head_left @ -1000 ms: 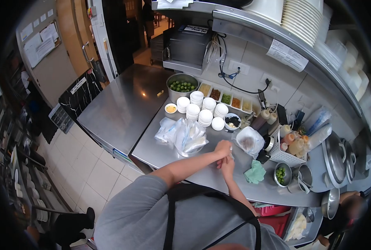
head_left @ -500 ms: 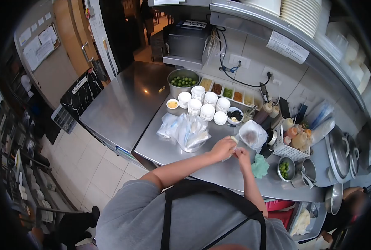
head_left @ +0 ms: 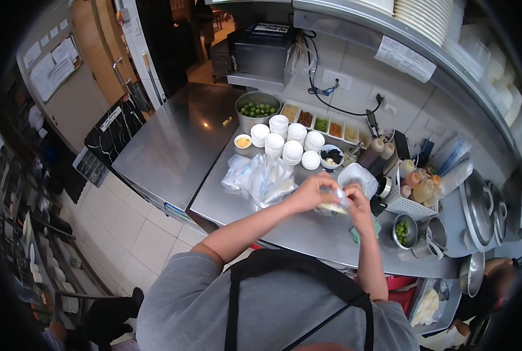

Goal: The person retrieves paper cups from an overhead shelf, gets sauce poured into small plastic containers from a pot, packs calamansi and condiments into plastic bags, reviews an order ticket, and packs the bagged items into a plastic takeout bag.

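We see two bare hands just right of the frame's centre, the left hand (head_left: 312, 194) and the right hand (head_left: 358, 205), pinching one small clear bag (head_left: 332, 208) between their fingertips; it hangs over the counter (head_left: 299, 234) with something pale yellow inside. The fingers cover the bag's top, so we cannot tell whether it is knotted. Left of it, near the middle, lies a heap of clear bags (head_left: 261, 180), too tangled for us to count. Above them we count seven stacks of white cups (head_left: 292, 151), though cups per stack are hard to number, plus one cup of yellow food (head_left: 243, 141) and one bowl of dark food (head_left: 331, 156). Behind stand one pot of green fruit (head_left: 257, 121) and a row of at least five food tubs (head_left: 321, 123), its right end unclear. At right we find one smaller bowl of green fruit (head_left: 405, 230), two round lids (head_left: 474, 207) and one white basket (head_left: 410, 206) whose crowded bottles we cannot count. The right hand partly hides one white tub (head_left: 354, 174) and one green cloth (head_left: 355, 234). At lower right, the dark rim cuts off another person (head_left: 471, 307).
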